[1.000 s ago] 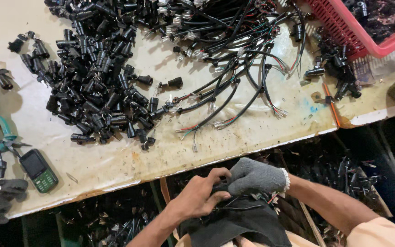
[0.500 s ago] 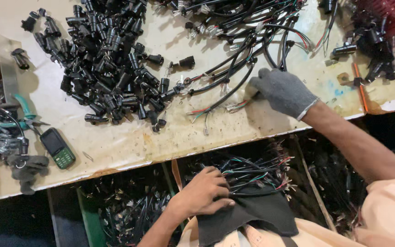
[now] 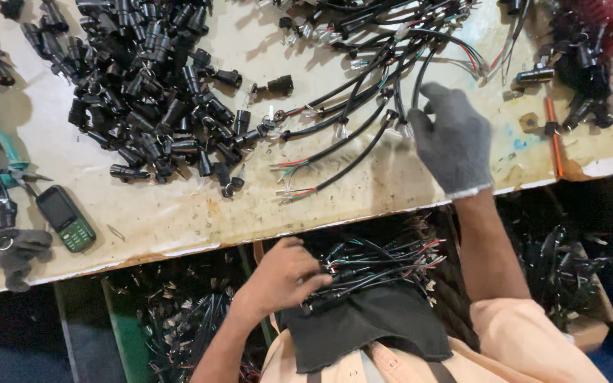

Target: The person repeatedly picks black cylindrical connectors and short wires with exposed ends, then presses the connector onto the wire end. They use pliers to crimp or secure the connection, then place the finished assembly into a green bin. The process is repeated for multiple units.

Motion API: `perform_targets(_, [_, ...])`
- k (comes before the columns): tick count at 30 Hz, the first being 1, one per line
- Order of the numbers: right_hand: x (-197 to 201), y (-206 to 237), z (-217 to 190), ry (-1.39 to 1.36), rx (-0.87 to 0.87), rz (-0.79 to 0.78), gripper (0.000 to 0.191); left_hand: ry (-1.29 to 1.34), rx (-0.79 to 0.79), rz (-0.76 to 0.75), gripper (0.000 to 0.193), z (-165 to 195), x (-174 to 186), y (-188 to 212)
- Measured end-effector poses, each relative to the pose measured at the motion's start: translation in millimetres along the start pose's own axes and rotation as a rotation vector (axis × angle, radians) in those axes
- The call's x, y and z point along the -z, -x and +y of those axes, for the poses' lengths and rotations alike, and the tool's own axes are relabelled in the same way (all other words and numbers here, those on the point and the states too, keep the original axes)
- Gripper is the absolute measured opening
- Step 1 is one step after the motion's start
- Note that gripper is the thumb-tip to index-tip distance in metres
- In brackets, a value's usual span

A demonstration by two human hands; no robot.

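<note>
Head view: the right hand (image 3: 452, 138), in a grey knit glove, now lies out on the worn workbench (image 3: 179, 213), its fingers spread loosely over the ends of the black cable leads (image 3: 352, 135) that fan across the table. The glove hides the fingertips, so I cannot tell whether they already pinch a lead. The left hand (image 3: 282, 276), bare, rests in the lap with its fingers curled down over a bundle of finished leads (image 3: 377, 266), pressing them onto a dark cloth (image 3: 370, 323). By my reading, the work stands between two pieces: one lead is laid on the lap bundle and the gloved hand is at the loose supply.

Against the frame a second ago, both hands were together in the lap, the glove closed over the bare one. Half a second ago the glove had already reached the table's near edge; now it sits farther in, right on the lead ends. The left hand stays on the bundle throughout. The camera has also shifted.

Around them: a heap of black connector caps (image 3: 143, 92) well left of the glove, a green keypad phone (image 3: 67, 218) near the table's left edge, and teal-handled pliers (image 3: 8, 159) beside it.
</note>
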State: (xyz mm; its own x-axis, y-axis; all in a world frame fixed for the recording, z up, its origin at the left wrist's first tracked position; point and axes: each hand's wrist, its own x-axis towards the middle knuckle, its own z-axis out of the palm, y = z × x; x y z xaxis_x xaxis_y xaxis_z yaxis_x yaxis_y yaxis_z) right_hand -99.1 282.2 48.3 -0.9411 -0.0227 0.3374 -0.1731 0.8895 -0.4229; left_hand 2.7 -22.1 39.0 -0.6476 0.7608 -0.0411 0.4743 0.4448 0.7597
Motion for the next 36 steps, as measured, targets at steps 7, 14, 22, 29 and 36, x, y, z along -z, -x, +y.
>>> perform_targets(7, [-51.9,-0.5,0.3,0.082,-0.034,0.033,0.015,-0.441,-0.135,0.465,0.018,-40.2,35.7,-92.6])
perform_targets(14, [27.2,54.7,-27.8,-1.45,-0.487,0.338,0.04,-0.855,0.127,0.696,0.044,-131.4,97.4,-173.9])
perform_targets(22, [44.2,83.4,-47.1,-0.8,-0.715,-0.178,0.031,0.681,-0.221,0.642,0.038,-69.7,42.1,-101.8])
perform_targets(29, [8.4,85.9,-83.9,-0.607,-0.268,-0.452,0.019,1.008,0.175,0.537,0.036,-35.2,-22.2,-32.3])
perform_targets(36, [18.2,76.8,-97.6,-0.046,0.234,-0.457,0.007,0.422,0.107,0.48,0.035,-21.3,-24.2,-10.4])
